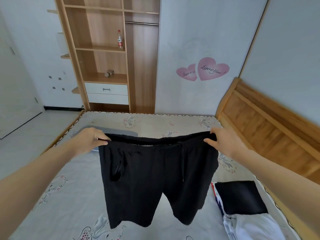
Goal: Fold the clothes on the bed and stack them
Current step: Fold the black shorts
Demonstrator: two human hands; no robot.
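A pair of black shorts [152, 179] hangs in the air above the bed [69, 196], spread flat with its legs pointing down and its drawstring dangling. My left hand [90, 141] pinches the left end of the waistband. My right hand [223, 141] pinches the right end. A folded black garment [239, 196] lies on the bed at the lower right, on top of white clothing [251, 227]. Behind the shorts a grey garment [121, 132] lies flat on the mattress, mostly hidden.
A wooden headboard [268, 127] runs along the bed's right side. Past the far edge stands an open wooden wardrobe [107, 54] with a bottle [119, 39] on a shelf. White floor lies to the left of the bed.
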